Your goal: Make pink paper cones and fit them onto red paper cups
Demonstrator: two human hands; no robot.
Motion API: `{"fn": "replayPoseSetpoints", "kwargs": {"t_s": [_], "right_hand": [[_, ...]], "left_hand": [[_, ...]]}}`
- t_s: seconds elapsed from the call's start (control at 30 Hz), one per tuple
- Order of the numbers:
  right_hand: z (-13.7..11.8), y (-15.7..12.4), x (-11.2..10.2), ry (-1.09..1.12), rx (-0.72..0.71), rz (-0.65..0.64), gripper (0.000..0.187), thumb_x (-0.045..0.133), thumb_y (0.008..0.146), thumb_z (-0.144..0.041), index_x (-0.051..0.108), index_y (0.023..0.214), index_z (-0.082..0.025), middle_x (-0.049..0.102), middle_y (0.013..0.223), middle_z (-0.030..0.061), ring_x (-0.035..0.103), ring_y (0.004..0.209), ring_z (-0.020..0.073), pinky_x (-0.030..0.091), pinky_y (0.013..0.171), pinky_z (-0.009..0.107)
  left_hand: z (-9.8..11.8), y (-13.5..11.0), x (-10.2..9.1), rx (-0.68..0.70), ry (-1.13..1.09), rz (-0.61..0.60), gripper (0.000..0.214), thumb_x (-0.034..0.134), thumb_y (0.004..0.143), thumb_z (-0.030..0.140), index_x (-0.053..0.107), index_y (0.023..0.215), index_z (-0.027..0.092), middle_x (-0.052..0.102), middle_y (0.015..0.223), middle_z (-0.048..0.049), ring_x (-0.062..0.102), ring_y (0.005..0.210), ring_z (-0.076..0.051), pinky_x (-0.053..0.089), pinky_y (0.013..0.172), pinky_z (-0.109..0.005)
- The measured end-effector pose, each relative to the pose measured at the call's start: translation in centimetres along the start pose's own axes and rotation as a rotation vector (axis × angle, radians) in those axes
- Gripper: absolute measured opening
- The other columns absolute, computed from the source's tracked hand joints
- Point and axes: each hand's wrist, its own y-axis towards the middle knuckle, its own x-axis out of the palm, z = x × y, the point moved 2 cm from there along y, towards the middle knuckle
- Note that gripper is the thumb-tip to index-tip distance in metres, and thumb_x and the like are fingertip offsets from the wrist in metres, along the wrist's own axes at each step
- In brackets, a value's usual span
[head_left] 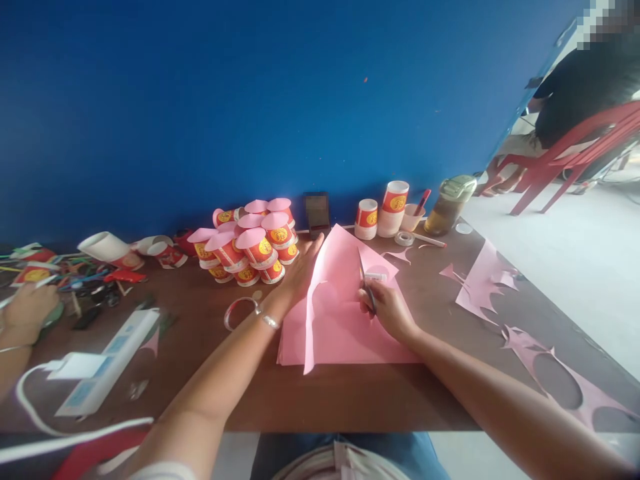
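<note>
A pink sheet of paper (345,260) stands partly lifted, its left side curling upward, over more pink paper (360,340) lying flat on the table. My left hand (311,261) is at the lifted sheet's left edge, closed on it, with some fingers hidden behind the paper. Closed around a pair of scissors (371,297), my right hand (389,308) is above the sheet. The thin blades point away from me. Just beyond that hand, a small white labelled object (376,277) lies on the paper.
Red paper-cup lanterns (259,248) with pink cone tops are stacked left of centre. Cups (396,200), a tape roll (404,238) and a jar of brown liquid (447,207) stand at back right. Pink scraps (545,360) lie right. Another person's hand (31,307) and a power strip (113,360) are left.
</note>
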Motion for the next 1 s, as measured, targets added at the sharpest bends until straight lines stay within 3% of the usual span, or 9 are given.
{"fn": "replayPoseSetpoints", "kwargs": {"t_s": [0.07,0.17,0.37,0.73,0.9,1.0], "right_hand": [[0.1,0.2,0.0,-0.024,-0.010,-0.003,0.040,0.071,0.087,-0.057,0.061,0.071,-0.022,0.057,0.054,-0.0021,0.051,0.047,0.0126,0.042,0.040,0.024],[0.4,0.5,-0.1,-0.060,-0.034,-0.001,0.040,0.070,0.087,-0.056,0.060,0.069,-0.022,0.057,0.053,-0.0017,0.050,0.047,0.0121,0.043,0.042,0.024],[1.3,1.0,-0.4,-0.049,-0.003,-0.009,0.040,0.069,0.084,-0.060,0.061,0.074,-0.022,0.057,0.052,-0.0026,0.048,0.046,0.0122,0.042,0.043,0.025],[2.6,1.4,-0.8,-0.058,0.041,-0.042,0.041,0.070,0.085,-0.062,0.065,0.084,-0.022,0.059,0.054,-0.0033,0.049,0.047,0.0127,0.043,0.044,0.025],[2.5,1.5,-0.9,-0.069,0.032,-0.041,0.043,0.070,0.085,-0.064,0.065,0.083,-0.021,0.059,0.054,-0.0028,0.050,0.048,0.0130,0.043,0.045,0.025],[2.2,1.4,-1.0,-0.074,0.028,-0.037,0.044,0.070,0.085,-0.064,0.065,0.083,-0.021,0.060,0.054,-0.0026,0.052,0.049,0.0132,0.044,0.046,0.025]], "left_hand": [[-0.7,2.8,0.4,-0.104,0.100,0.002,0.065,0.046,0.098,0.011,0.039,0.162,0.012,0.034,0.172,-0.0242,0.034,0.161,-0.038,0.035,0.129,-0.058],[-1.0,6.6,0.7,-0.114,0.198,0.011,0.064,0.025,0.097,-0.001,0.043,0.159,0.003,0.032,0.173,-0.0258,0.028,0.165,-0.034,0.028,0.132,-0.054],[-1.4,9.6,1.3,-0.041,0.371,0.120,0.074,0.027,0.093,-0.005,0.022,0.167,-0.004,0.022,0.176,-0.0265,0.024,0.166,-0.033,0.029,0.132,-0.051],[-1.5,9.8,1.6,-0.042,0.574,0.076,0.077,0.032,0.089,-0.005,0.027,0.166,-0.004,0.024,0.175,-0.0268,0.037,0.159,-0.038,0.041,0.124,-0.053],[-1.0,8.6,1.3,-0.048,0.520,0.137,0.069,0.027,0.093,-0.005,0.040,0.161,-0.001,0.039,0.170,-0.0253,0.043,0.155,-0.036,0.043,0.122,-0.052],[0.5,6.6,0.9,0.058,0.389,0.257,0.060,0.029,0.097,0.000,0.051,0.153,0.004,0.055,0.158,-0.0239,0.052,0.146,-0.033,0.043,0.121,-0.051]]}}
